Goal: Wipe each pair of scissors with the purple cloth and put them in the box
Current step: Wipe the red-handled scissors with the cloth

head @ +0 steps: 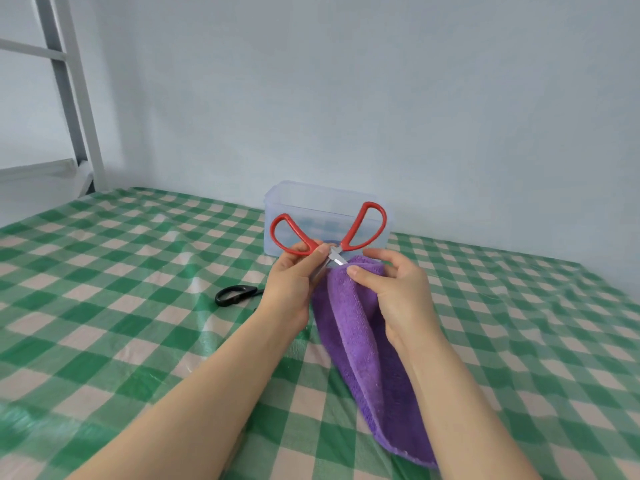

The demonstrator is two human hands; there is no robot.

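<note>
Over the green-checked table (138,271), the left hand (294,285) grips the red scissors (336,255) below one loop, handles spread upward; the right hand (398,292) pinches the purple cloth (356,327), seemingly folded round the blades (mostly hidden); the clear box (311,202) stands just behind; black scissors (235,294) lie leftward.

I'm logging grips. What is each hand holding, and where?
Left hand grips the red scissors at the base of one handle loop; right hand pinches the purple cloth near its top fold.
</note>
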